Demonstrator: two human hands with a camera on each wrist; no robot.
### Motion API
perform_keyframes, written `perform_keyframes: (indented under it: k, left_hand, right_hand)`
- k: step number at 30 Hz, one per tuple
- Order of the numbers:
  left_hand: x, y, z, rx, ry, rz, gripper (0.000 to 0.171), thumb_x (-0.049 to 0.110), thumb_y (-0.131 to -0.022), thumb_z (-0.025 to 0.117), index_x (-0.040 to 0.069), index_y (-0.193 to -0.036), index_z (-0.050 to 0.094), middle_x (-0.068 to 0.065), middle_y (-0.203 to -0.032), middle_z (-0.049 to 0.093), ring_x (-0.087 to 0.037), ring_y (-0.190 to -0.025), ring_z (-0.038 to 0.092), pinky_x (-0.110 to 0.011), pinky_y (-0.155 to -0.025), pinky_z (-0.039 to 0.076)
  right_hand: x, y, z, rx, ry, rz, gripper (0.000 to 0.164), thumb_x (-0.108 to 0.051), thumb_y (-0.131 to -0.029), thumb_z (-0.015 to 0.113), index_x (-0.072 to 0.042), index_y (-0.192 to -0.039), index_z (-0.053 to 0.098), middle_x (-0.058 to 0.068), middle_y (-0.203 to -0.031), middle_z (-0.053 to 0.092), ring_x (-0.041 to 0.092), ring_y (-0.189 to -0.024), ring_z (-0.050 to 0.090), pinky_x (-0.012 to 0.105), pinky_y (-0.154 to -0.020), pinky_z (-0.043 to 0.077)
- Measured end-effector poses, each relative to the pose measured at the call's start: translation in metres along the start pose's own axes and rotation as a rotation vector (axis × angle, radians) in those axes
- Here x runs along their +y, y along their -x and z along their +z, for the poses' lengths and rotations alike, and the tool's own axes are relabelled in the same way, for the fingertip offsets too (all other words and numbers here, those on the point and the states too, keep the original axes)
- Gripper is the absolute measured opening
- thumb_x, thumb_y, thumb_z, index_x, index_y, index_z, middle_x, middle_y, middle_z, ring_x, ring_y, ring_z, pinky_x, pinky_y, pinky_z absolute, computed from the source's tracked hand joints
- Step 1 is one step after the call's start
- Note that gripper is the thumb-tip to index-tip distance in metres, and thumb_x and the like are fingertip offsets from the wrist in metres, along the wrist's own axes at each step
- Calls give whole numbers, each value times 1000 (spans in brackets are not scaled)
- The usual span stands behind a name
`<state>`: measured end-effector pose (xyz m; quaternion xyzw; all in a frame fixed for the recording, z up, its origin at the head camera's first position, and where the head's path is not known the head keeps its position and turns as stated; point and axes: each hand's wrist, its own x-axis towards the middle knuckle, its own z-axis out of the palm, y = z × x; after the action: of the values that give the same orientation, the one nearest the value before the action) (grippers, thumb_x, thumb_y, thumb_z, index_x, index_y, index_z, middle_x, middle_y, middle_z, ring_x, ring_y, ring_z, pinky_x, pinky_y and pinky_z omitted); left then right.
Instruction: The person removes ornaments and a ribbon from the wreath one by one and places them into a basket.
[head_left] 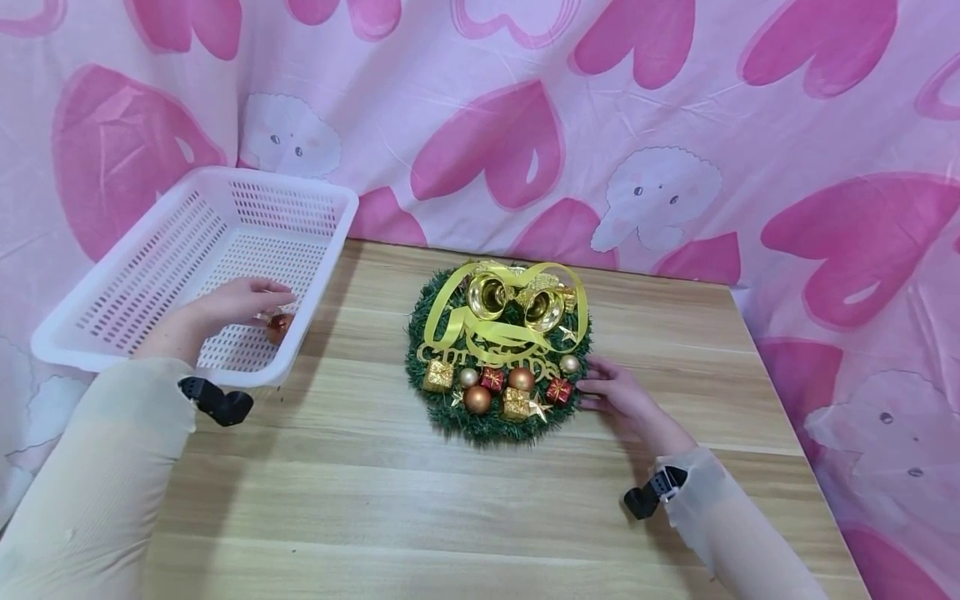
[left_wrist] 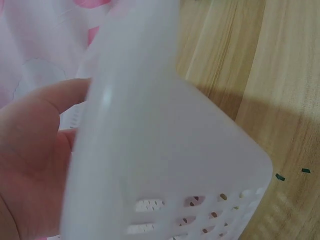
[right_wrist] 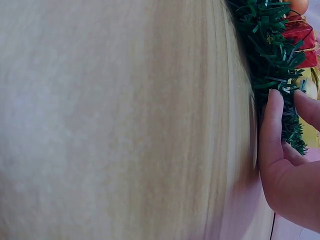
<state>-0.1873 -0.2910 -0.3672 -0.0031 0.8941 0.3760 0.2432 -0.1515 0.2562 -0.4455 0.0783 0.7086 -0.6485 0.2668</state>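
Observation:
A green Christmas wreath [head_left: 495, 431] lies on the table, dressed with gold bells [head_left: 542, 308], yellow ribbon [head_left: 447, 327], small gift boxes [head_left: 438, 375] and copper baubles [head_left: 478, 399]. My right hand [head_left: 618, 392] holds its right edge; in the right wrist view the thumb and fingers [right_wrist: 272, 125] lie on either side of the tinsel. Inside the white basket [head_left: 341, 225], my left hand [head_left: 236, 302] pinches a shiny orange-red bauble [head_left: 280, 327] near the right wall. The left wrist view shows the basket rim [left_wrist: 125, 100] hiding those fingertips.
The basket stands at the table's back left, its wall between the left hand and the wreath. Small green bits [left_wrist: 280, 177] lie on the wooden table [head_left: 360, 492] beside it. A pink heart-patterned cloth [head_left: 480, 75] hangs behind the table and along its right side.

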Motion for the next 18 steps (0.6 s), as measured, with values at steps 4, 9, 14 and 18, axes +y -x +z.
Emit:
perform_keyframes:
  k: [4, 9, 14, 18]
  left_hand:
    - [5, 2, -3, 26, 1, -1, 66, 44, -97, 40, -6, -140, 30, -29, -133, 40, -40, -118, 40, -56, -101, 38]
    - [20, 4, -6, 49, 46, 57, 71, 50, -95, 41, -2, -143, 28, -28, -143, 33, -43, -128, 37, -57, -102, 35]
    - [42, 8, -3, 77, 123, 133, 64, 44, -97, 42, 2, -143, 31, -22, -146, 34, -39, -126, 42, -51, -103, 39]
    - [59, 11, 5, 69, 147, 171, 62, 44, -95, 47, 7, -143, 34, -18, -145, 37, -36, -125, 45, -51, -104, 38]
  right_hand:
    - [-1, 1, 0, 4, -2, 1, 74, 4, -89, 51, 2, -148, 7, 3, -106, 39, 5, -80, 58, 24, -78, 55]
    - [-2, 2, 1, 9, 3, 5, 75, 4, -88, 52, 1, -148, 8, 4, -109, 38, 5, -80, 58, 24, -78, 55]
    - [-2, 2, 1, 14, 8, 6, 75, 4, -88, 53, 1, -148, 9, 3, -108, 40, 4, -79, 58, 23, -77, 55]
    - [-1, 1, 0, 15, 18, 9, 75, 3, -87, 54, 1, -148, 9, 1, -107, 42, 4, -79, 58, 23, -78, 55]
